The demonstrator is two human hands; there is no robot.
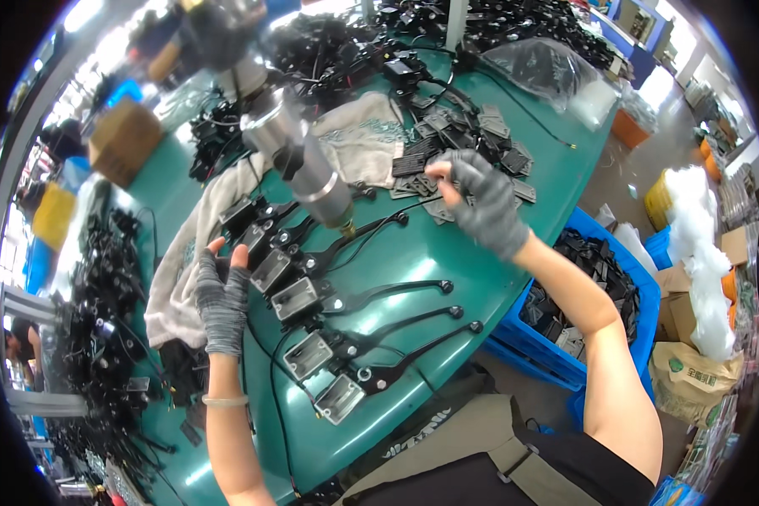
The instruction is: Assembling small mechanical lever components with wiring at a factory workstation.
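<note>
Grip of the left hand (222,297) looks slack and empty beside the row of levers (396,290); the right hand (487,202) curls at the loose plates (447,126) (whether it grasps one, I cannot tell). Levers lie on the green surface (426,253). Nearer reservoirs (297,301) gape uncovered, so they seem unfinished; farther ones are unclear.

The right hand (487,202) is by a pile of plates (444,128), the left hand (222,299) beside levers (297,301) on a green table (422,249).
</note>
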